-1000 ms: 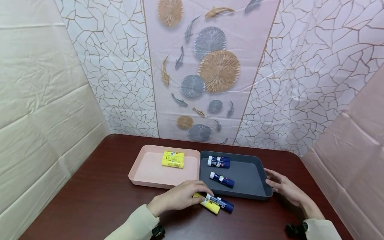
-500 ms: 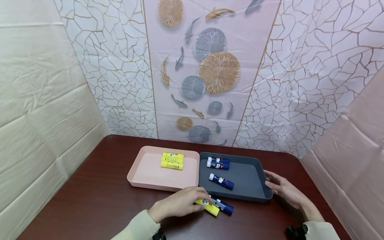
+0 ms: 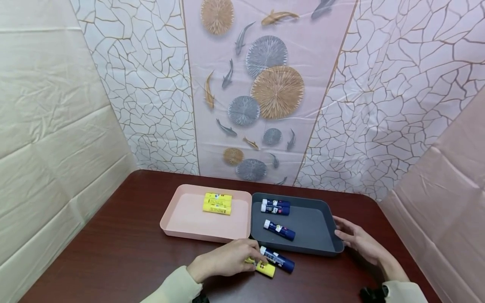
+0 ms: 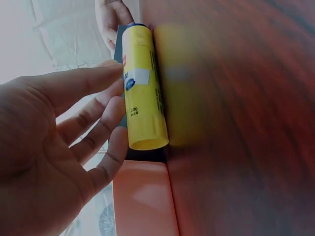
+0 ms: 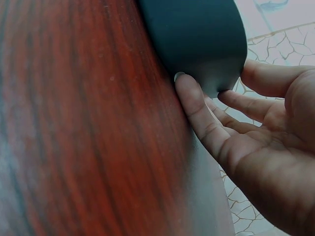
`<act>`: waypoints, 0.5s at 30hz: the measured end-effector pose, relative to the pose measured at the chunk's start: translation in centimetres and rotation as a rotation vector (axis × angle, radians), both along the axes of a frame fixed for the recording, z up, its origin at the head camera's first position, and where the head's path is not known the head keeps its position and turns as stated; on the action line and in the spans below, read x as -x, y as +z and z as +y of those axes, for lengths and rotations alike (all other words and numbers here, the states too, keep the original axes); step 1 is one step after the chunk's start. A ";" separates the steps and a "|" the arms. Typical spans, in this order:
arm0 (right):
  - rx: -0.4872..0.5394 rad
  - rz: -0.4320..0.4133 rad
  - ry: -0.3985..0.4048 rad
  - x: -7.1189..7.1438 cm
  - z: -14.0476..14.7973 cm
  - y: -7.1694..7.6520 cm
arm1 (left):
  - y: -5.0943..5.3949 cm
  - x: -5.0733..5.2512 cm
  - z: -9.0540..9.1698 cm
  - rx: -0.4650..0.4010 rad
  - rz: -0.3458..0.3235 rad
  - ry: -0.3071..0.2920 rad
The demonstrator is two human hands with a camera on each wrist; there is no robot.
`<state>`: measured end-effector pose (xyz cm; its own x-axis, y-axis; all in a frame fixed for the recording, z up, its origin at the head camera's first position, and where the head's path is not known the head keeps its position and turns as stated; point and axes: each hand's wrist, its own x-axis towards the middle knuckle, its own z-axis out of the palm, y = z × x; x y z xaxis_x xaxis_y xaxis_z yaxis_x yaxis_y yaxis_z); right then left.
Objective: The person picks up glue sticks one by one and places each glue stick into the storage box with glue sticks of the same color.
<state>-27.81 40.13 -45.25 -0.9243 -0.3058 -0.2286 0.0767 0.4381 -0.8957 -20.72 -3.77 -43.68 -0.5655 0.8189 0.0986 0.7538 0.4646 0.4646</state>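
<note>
Below the trays, my left hand (image 3: 232, 257) has its thumb and fingertips at a yellow glue stick (image 3: 265, 268), pinching it. In the left wrist view the yellow stick (image 4: 142, 93) lies along the tabletop, thumb on its near side, other fingers partly behind it. Right beside it, a blue glue stick (image 3: 278, 259) with a white cap lies on the table. At the right, my right hand (image 3: 358, 239) touches the outer end wall of the dark grey tray (image 3: 314, 227) with loosely extended fingers; the right wrist view shows the fingertips against that wall (image 5: 206, 44).
Several yellow glue sticks (image 3: 217, 203) lie side by side in the pink tray (image 3: 185, 216). The grey tray adjoins it and holds two blue glue sticks (image 3: 275, 206) together and another blue glue stick (image 3: 279, 230) apart. A patterned curtain (image 3: 242, 139) stands behind the brown table (image 3: 113, 252).
The yellow glue stick has shifted slightly toward the person and apart from the blue one, my left hand moving with it. My right hand stays at the grey tray's end.
</note>
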 end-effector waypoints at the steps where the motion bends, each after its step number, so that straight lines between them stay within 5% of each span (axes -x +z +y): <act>1: -0.001 0.001 0.000 0.0 0.0 0.0 | 0.0 0.0 0.0 0.003 0.013 -0.003; 7: 0.005 0.001 0.000 -0.1 -0.1 0.1 | -0.1 -0.1 0.0 0.016 0.068 -0.006; 15: 0.001 -0.004 -0.003 -0.1 -0.1 0.0 | -0.3 -0.2 -0.1 0.003 0.001 -0.020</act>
